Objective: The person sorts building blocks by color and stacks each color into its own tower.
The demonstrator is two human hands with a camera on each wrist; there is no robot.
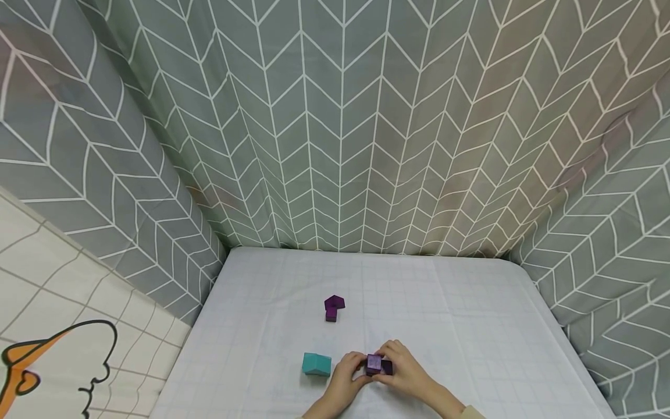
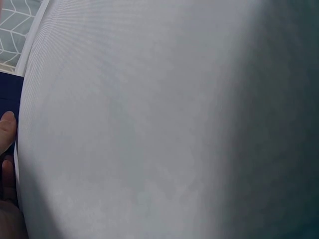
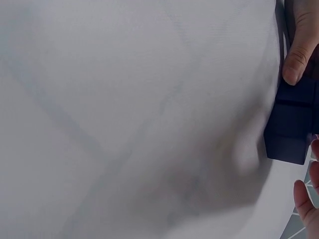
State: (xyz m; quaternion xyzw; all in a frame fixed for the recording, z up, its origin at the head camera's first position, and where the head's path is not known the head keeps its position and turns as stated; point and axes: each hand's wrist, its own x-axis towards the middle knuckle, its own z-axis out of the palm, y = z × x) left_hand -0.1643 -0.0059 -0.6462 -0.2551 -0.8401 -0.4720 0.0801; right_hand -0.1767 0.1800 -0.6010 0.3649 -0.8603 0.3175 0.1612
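Observation:
In the head view, low and just right of centre, both hands hold a small cluster of dark purple blocks [image 1: 374, 364]. My left hand [image 1: 345, 377] grips its left side with fingers and thumb. From the right, my right hand [image 1: 405, 371] holds the other side, fingers behind and thumb in front. The blocks look nearly navy in the right wrist view [image 3: 289, 132], where a thumb [image 3: 295, 64] presses on them. Only a sliver of the dark blocks [image 2: 10, 92] and some fingertips show at the left edge of the left wrist view.
A teal block [image 1: 316, 364] with a ridged top sits left of the left hand. Farther back lie purple pieces, a faceted one [image 1: 335, 301] and a small cube [image 1: 331, 315]. The white-covered table [image 1: 445, 308] meets a grey patterned curtain [image 1: 340, 145] at its far edge.

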